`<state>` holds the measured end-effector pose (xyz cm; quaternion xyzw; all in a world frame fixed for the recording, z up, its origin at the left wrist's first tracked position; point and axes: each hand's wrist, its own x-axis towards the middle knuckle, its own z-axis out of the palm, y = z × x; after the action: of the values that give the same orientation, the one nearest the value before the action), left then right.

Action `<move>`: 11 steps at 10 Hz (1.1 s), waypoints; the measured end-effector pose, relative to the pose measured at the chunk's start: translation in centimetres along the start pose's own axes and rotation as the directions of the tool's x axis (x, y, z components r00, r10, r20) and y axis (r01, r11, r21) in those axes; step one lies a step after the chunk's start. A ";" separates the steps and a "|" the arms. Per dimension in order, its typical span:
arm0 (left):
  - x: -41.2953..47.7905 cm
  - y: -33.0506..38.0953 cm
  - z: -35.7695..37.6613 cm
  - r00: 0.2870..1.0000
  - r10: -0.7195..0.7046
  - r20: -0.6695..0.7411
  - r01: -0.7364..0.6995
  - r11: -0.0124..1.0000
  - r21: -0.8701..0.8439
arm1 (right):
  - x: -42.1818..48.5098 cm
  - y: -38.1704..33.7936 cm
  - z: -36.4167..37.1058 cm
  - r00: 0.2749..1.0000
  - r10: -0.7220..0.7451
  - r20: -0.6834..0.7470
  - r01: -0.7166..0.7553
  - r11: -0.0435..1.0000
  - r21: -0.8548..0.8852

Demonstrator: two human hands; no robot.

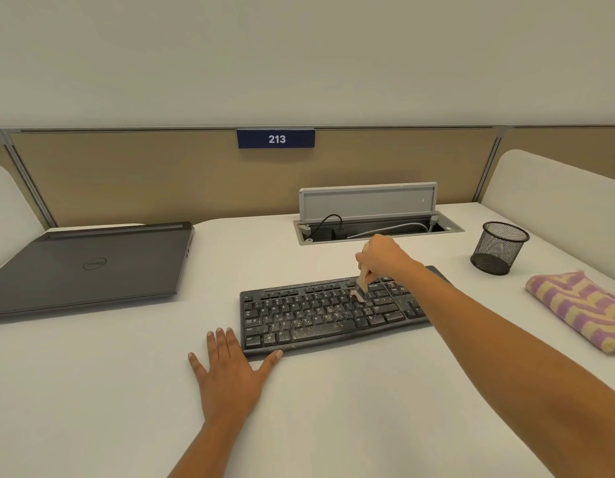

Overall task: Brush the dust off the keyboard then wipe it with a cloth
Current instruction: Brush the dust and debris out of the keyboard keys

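Currently gripping a wooden brush (363,282) in the right hand (380,255), sweeping upper rows of the dusty keyboard (309,315) centred on the desk (350,419); laying the left hand (230,367) flat against its near-left corner, likely steadying it; leaving the striped cloth (581,312) rightward.

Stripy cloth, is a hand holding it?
No, the stripy cloth lies untouched on the desk; the right hand grips the brush over the keyboard and the left hand rests flat.
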<state>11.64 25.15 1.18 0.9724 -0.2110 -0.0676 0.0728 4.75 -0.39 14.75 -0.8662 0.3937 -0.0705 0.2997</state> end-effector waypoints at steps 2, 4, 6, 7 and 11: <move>0.0 0.0 0.1 1.000 -0.001 -0.003 0.001 1.000 0.005 | -0.3 -0.2 -0.5 0.998 -0.065 -0.019 0.066 0.997 0.043; 0.0 0.0 0.0 1.000 -0.004 -0.003 0.004 1.000 0.005 | -1.1 0.8 -0.5 0.986 -0.123 0.114 0.121 0.992 0.022; 0.0 0.0 0.0 1.000 -0.004 0.000 0.004 1.000 0.001 | -0.4 1.0 -1.7 0.987 -0.049 0.152 0.055 0.998 -0.042; 0.0 0.0 0.1 1.000 -0.004 0.000 0.004 1.000 -0.007 | 0.0 1.3 -2.4 0.985 -0.023 0.173 0.045 0.991 -0.125; 0.0 0.0 -0.1 1.000 -0.002 0.011 0.002 1.000 -0.010 | 0.2 1.1 -1.3 0.987 0.016 -0.157 -0.021 0.999 -0.026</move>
<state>11.63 25.17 1.29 0.9719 -0.2099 -0.0740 0.0765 3.68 -1.68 15.12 -0.8583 0.4250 -0.1300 0.2564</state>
